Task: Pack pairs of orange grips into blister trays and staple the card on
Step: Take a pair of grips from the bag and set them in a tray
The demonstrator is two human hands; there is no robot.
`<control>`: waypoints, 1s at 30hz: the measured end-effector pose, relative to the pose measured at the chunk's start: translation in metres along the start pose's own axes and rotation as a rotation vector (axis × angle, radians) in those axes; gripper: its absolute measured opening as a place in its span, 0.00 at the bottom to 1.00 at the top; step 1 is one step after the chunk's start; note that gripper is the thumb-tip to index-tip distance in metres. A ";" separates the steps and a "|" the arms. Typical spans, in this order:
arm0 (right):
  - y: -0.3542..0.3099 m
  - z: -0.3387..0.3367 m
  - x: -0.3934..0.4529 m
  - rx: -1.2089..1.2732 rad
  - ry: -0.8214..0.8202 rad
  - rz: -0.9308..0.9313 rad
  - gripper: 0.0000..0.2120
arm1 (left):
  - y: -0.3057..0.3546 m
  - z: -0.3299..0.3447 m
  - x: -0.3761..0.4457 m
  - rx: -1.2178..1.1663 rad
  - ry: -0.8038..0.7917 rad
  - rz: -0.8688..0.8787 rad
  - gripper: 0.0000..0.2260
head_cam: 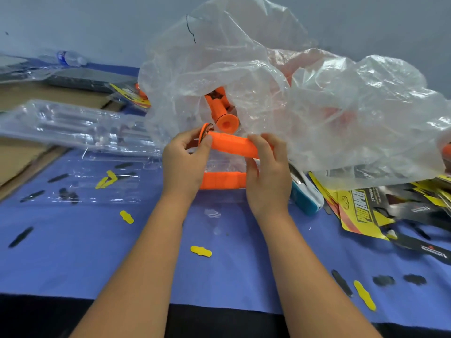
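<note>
Currently we hold one orange grip (233, 144) horizontally above the tabletop (146, 252), between both hands. Our left hand (184, 162) curls its fingers round the flanged end, thumb on top; our right hand (267, 172) pinches the other end, fingers over the top and thumb beneath. A second orange grip (223, 180) lies flat on the blue tabletop just below the held one, partly hidden by both hands. A third orange grip (220, 109) stands tilted in the mouth of a large clear plastic bag (244, 69) directly behind our hands; more orange shows blurred through the bag. Clear blister trays (73, 125) lie stacked to the left, well apart from the grips. Printed yellow-and-black cards (361, 211) lie heaped to the right, with a blue-and-white stapler (305, 191) just beside our right hand. Small yellow cut-outs (201, 251) and black cut-outs (20, 236) lie scattered over the tabletop.
</note>
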State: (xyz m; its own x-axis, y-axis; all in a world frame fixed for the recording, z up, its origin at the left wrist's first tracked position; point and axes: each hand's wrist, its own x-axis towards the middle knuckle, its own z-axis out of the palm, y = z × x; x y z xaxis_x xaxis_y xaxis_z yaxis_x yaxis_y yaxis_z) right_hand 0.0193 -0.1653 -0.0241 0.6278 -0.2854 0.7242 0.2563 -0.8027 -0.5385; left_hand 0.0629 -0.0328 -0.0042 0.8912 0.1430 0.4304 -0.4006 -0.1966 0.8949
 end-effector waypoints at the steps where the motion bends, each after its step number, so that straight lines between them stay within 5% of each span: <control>1: 0.000 0.000 0.000 -0.006 -0.015 -0.011 0.21 | -0.002 -0.002 0.003 0.011 -0.008 -0.031 0.04; 20: 0.007 0.011 -0.004 -0.060 -0.065 0.015 0.20 | -0.021 -0.020 0.010 0.137 0.148 -0.138 0.14; 30: 0.005 0.010 -0.006 -0.035 -0.081 0.035 0.17 | -0.026 -0.017 0.006 0.255 0.164 -0.098 0.11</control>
State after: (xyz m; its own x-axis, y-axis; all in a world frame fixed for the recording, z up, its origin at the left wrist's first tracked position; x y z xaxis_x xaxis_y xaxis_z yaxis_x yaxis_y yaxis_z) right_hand 0.0242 -0.1626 -0.0350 0.6940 -0.2715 0.6668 0.2082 -0.8110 -0.5468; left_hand 0.0751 -0.0102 -0.0227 0.8684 0.3243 0.3752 -0.2295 -0.4080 0.8837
